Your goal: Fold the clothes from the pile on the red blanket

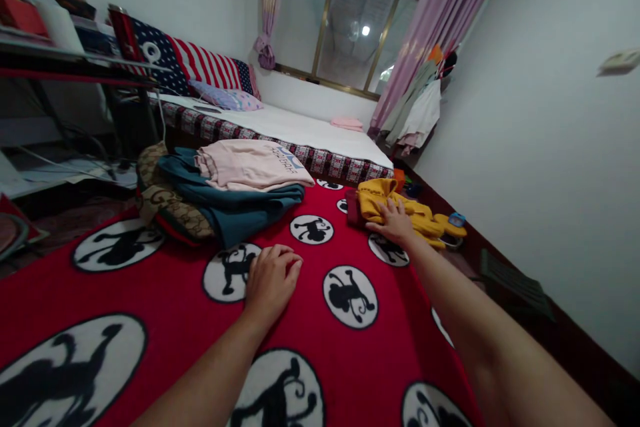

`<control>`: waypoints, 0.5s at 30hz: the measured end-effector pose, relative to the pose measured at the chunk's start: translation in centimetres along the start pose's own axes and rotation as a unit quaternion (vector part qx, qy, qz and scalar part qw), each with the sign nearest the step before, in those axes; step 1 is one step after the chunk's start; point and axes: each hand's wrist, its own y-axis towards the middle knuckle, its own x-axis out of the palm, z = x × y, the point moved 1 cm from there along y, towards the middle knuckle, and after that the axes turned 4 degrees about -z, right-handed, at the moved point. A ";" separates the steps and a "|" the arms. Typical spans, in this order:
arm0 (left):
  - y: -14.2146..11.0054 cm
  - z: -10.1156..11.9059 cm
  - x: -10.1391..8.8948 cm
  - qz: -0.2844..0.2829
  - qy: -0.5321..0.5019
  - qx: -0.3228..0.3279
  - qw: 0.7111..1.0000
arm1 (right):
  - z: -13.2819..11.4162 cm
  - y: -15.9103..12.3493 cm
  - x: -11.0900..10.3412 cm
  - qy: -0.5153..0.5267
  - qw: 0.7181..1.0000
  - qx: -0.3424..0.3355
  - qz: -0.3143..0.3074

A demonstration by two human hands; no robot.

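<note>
My left hand (273, 277) rests on the red blanket (175, 300), fingers loosely bent and thumb apart, holding nothing. Out to the right, my right hand (397, 223) lies on the near side of a yellow garment (377, 197) with its fingers spread over the cloth. The garment is bunched, and part of it trails toward the blanket's right edge. A dark red cloth (354, 209) shows beside it. Ahead of my left hand, a folded pink sweatshirt (250, 163) lies on a folded teal garment (240, 210), which leans against a brown patterned bag (183, 213).
A bed or bench with a white top (300, 123) stands below the window. At the left is a cluttered desk (75, 70). Clothes (420, 113) hang by the curtain at right. A dark green slatted item (515, 280) lies near the right wall.
</note>
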 end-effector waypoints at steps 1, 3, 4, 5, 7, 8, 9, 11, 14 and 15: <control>0.0 0.0 0.0 0.001 -0.001 0.002 1.000 | -0.5 -0.3 0.7 -0.061 0.998 -0.014 -0.015; 0.0 -0.1 0.1 0.001 -0.002 0.006 1.000 | -1.2 -0.3 1.0 -0.132 0.991 -0.014 -0.017; 0.0 -0.1 0.1 0.000 -0.002 0.007 1.000 | -1.5 -0.1 0.6 -0.144 0.989 -0.005 -0.009; 0.0 -0.1 0.1 -0.001 -0.002 0.008 1.000 | -1.8 0.3 0.1 -0.151 0.988 0.002 0.002; -0.1 -0.1 0.1 -0.001 -0.001 0.007 1.000 | -2.4 1.2 -1.1 -0.160 0.987 -0.010 0.033; -0.1 -0.1 0.1 0.000 -0.001 0.006 1.000 | -2.8 1.6 -1.6 -0.159 0.985 -0.034 0.048; -0.1 -0.1 0.1 0.001 -0.002 0.005 1.000 | -3.1 2.0 -2.0 -0.153 0.984 -0.072 0.051; -0.1 -0.1 0.1 0.002 -0.004 0.006 1.000 | -3.6 2.5 -2.1 -0.118 0.978 -0.171 -0.006; -0.1 -0.1 0.1 0.001 -0.010 0.009 1.000 | -2.7 3.1 -1.8 -0.009 0.986 -0.132 -0.103; -0.1 -0.1 0.1 0.000 -0.012 0.008 1.000 | -1.9 3.4 -1.9 0.033 0.994 -0.054 -0.087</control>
